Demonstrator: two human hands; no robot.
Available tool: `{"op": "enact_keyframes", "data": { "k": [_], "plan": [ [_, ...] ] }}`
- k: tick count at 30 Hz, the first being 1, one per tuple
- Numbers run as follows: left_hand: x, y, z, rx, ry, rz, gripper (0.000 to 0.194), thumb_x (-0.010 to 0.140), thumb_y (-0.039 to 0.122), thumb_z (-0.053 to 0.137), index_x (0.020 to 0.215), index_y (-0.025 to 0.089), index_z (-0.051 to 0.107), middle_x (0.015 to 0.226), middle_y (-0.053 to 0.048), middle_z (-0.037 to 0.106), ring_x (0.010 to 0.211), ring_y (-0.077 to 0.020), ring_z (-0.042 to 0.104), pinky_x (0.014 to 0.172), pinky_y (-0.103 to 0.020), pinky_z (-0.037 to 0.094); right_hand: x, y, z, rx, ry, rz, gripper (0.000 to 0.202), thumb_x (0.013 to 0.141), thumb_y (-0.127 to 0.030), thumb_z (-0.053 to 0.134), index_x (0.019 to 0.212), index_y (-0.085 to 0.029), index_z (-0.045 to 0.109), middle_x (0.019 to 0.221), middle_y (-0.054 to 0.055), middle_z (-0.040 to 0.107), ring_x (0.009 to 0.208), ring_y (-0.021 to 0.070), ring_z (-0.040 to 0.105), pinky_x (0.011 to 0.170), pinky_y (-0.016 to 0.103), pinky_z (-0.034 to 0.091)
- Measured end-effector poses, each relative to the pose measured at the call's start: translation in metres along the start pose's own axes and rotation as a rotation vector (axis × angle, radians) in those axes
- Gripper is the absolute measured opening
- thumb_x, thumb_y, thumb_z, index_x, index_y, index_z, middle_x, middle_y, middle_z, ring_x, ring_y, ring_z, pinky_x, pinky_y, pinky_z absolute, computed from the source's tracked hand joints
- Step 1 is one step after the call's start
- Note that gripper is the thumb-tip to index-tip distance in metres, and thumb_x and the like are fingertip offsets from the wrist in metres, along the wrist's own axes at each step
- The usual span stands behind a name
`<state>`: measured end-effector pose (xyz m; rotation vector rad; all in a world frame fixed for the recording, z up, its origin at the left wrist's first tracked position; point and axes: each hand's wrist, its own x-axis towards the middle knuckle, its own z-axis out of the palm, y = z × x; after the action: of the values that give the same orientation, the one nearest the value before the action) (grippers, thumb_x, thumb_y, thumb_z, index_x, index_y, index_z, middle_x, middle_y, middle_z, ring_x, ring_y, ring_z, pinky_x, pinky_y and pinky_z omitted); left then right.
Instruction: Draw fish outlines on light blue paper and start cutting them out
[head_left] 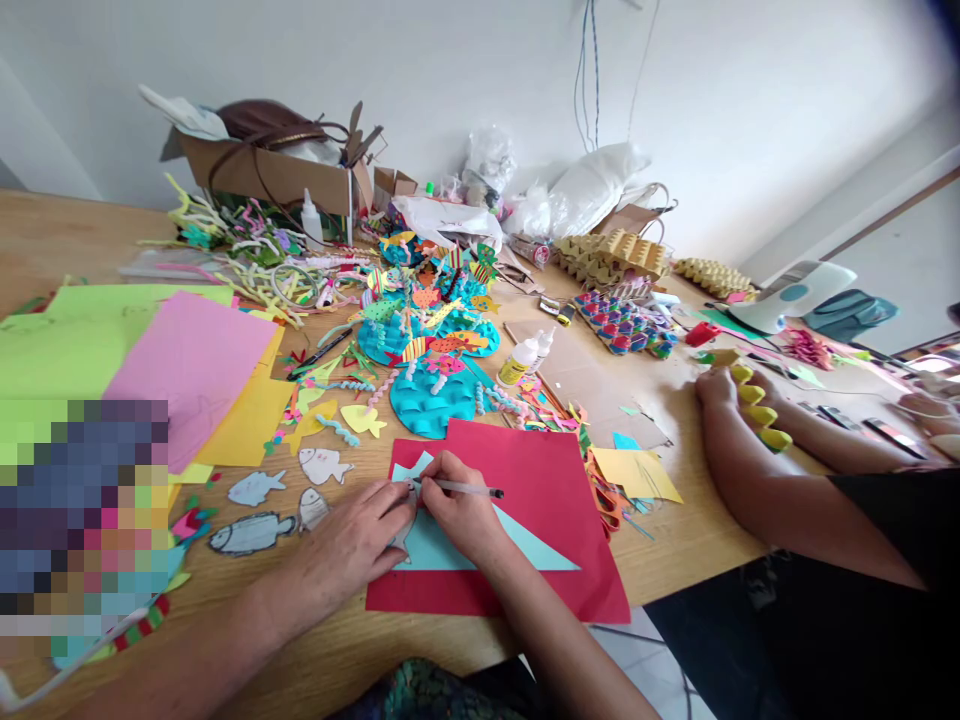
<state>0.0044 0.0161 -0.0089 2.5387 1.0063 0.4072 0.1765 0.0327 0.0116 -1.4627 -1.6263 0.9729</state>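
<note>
My right hand [457, 505] is closed around a pen [472, 488], its tip down by the edge of a grey paper fish [405, 535]. With bent fingers my left hand [364, 535] presses that fish onto a light blue paper piece [517, 548]; the fingers hide part of the fish. Under the blue paper lies a red sheet [517, 455]. Left of my left hand are a dark-outlined paper fish [251, 534], a pale blue fish [256, 488] and a white fish [325, 466]. Another fish cutout [312, 509] lies close to my wrist.
Orange scissors [606, 500] lie at the red sheet's right edge. Behind it stand glue bottles [519, 362] and blue bases [433, 400] with colourful paper fish. Coloured sheets [191, 370] lie to the left. A co-worker's hands [718, 388] hold a yellow egg-carton strip [754, 405] at right.
</note>
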Motion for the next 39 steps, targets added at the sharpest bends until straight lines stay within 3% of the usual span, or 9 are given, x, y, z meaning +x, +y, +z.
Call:
{"op": "enact_keyframes", "data": {
  "k": [30,39],
  "plan": [
    [0.003,0.014,-0.009,0.168,-0.026,0.001,0.044,0.069,0.011,0.072,0.11,0.013,0.056,0.116,-0.012,0.057,0.108,-0.0288,0.053,0.094,-0.045,0.046,0.005,-0.005,0.003,-0.021,-0.039,0.005,0.009,0.067,-0.014,0.045,0.062,-0.021,0.046,0.051,-0.005,0.053,0.046,0.0097,0.046,0.046,0.018,0.034],
    [0.003,0.013,-0.007,0.169,0.016,0.007,0.04,0.07,0.012,0.071,0.107,0.016,0.056,0.116,-0.01,0.057,0.108,-0.0273,0.053,0.094,-0.043,0.046,0.005,-0.002,0.003,0.025,-0.017,0.019,0.008,0.068,-0.015,0.045,0.063,-0.022,0.045,0.052,-0.004,0.055,0.048,0.011,0.051,0.048,0.019,0.037]
  ]
}}
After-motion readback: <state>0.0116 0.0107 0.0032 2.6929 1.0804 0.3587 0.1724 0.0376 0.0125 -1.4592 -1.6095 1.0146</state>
